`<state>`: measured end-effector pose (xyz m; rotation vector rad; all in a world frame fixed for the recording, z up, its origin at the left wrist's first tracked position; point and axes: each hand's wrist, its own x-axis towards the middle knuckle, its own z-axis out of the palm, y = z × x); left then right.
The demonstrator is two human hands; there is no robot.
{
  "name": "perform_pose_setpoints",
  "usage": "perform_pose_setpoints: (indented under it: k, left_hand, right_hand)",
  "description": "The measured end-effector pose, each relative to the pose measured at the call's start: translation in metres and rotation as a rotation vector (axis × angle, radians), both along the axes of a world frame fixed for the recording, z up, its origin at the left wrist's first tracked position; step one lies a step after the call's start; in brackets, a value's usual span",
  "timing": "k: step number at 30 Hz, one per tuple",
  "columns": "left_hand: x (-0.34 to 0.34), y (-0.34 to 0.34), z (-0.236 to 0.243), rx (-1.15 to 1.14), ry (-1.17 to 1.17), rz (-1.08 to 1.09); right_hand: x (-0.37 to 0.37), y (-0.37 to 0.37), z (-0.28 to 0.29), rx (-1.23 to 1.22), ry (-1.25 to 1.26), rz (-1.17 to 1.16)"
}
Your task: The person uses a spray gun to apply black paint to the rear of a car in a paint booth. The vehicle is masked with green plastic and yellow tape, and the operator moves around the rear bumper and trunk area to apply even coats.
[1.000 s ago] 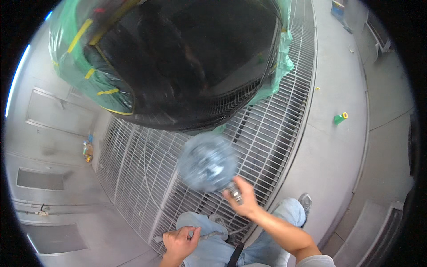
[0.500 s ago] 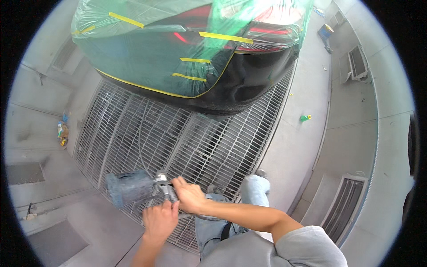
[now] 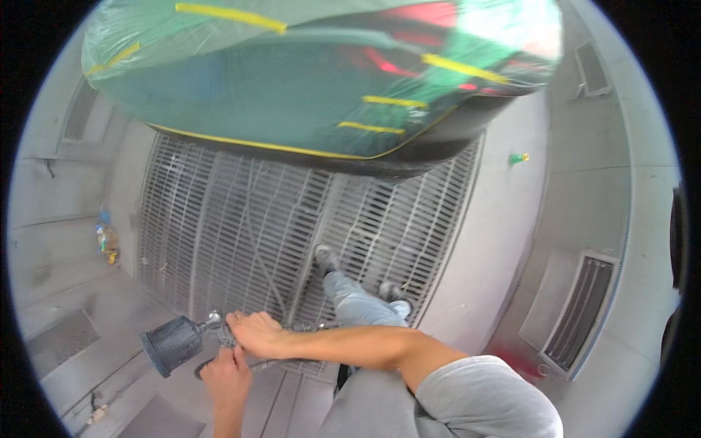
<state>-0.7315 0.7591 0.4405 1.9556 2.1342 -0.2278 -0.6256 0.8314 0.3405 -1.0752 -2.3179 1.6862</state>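
A spray gun (image 3: 217,331) with a dark cup (image 3: 170,347) is at the lower left, its cup pointing left. My right hand (image 3: 255,334) reaches across my body and is closed on the gun. My left hand (image 3: 226,379) is just below it, fingers closed on the lower part of the gun, which they partly hide. A hose (image 3: 292,365) runs rightward from near my hands, partly under my right arm. Above, a car is wrapped in translucent green plastic (image 3: 241,95) with yellow tape strips, its dark bumper (image 3: 438,146) showing at the right.
A metal floor grating (image 3: 226,219) lies under the car and my feet (image 3: 327,259). A small green container (image 3: 518,158) stands on the right ledge. Bottles or cans (image 3: 107,241) sit by the left wall. A vent (image 3: 588,314) is low on the right wall.
My right hand has carried the spray gun from mid-view to the lower left, where my left hand has joined it. The view has turned, showing more of the plastic-covered side. My feet have moved.
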Motion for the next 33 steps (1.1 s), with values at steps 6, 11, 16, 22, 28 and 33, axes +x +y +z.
perform_pose_setpoints:
  k: [6, 11, 16, 22, 28, 33]
  left_hand:
    - [-0.082, 0.064, -0.038, -0.034, -0.049, 0.053]
    - [-0.125, 0.108, -0.048, -0.053, -0.102, 0.011]
    - [-0.167, 0.141, -0.067, -0.053, -0.183, -0.026]
    - [-0.235, 0.159, -0.125, -0.066, -0.325, -0.198]
    - [-0.36, 0.154, -0.27, -0.076, -0.314, -0.398]
    - [-0.425, 0.139, -0.397, -0.098, -0.286, -0.475]
  right_hand:
    - [-0.087, 0.055, -0.046, 0.031, 0.048, -0.064]
    - [-0.124, 0.086, -0.058, 0.013, 0.05, -0.186]
    - [-0.159, 0.106, -0.068, 0.022, 0.051, -0.36]
    - [-0.187, 0.117, -0.118, 0.07, 0.016, -0.511]
    - [-0.131, 0.128, -0.206, 0.226, 0.104, -1.088]
    - [-0.031, 0.106, -0.204, -0.025, -0.09, -1.367]
